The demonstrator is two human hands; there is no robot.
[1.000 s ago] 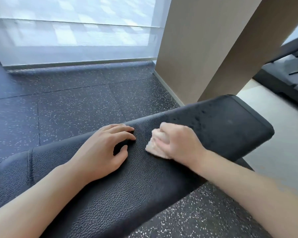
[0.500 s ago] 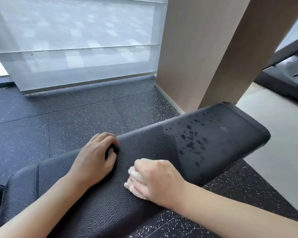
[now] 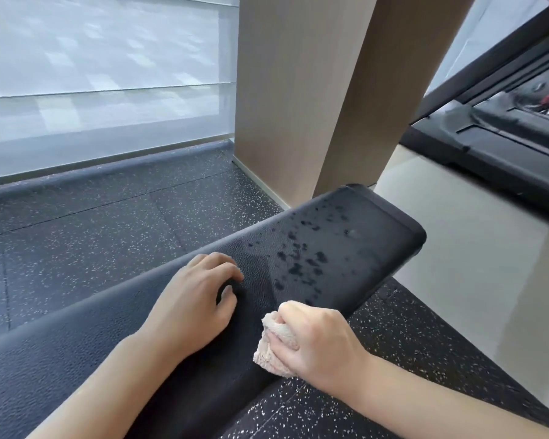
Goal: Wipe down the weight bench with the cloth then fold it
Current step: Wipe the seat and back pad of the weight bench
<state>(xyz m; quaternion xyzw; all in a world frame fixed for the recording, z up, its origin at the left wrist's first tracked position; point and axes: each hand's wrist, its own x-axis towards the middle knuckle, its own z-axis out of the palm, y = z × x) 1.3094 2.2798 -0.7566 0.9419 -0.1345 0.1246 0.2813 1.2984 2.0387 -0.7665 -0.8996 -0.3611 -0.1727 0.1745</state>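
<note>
Here's the bench (image 3: 346,248) under me, black pebbled padding running from near left out to its rounded far-right end. That far stretch is speckled with dark wet droplets (image 3: 301,267), thickest toward the middle of the pad. My left hand (image 3: 194,302) sits flat on top, fingers curled near the far edge. My right hand (image 3: 314,340) presses a bunched pale cloth (image 3: 270,353) against the near edge, just short of the droplets. The bench stands on dark speckled rubber flooring (image 3: 92,242), which meets pale smooth floor (image 3: 476,280) to the right.
</note>
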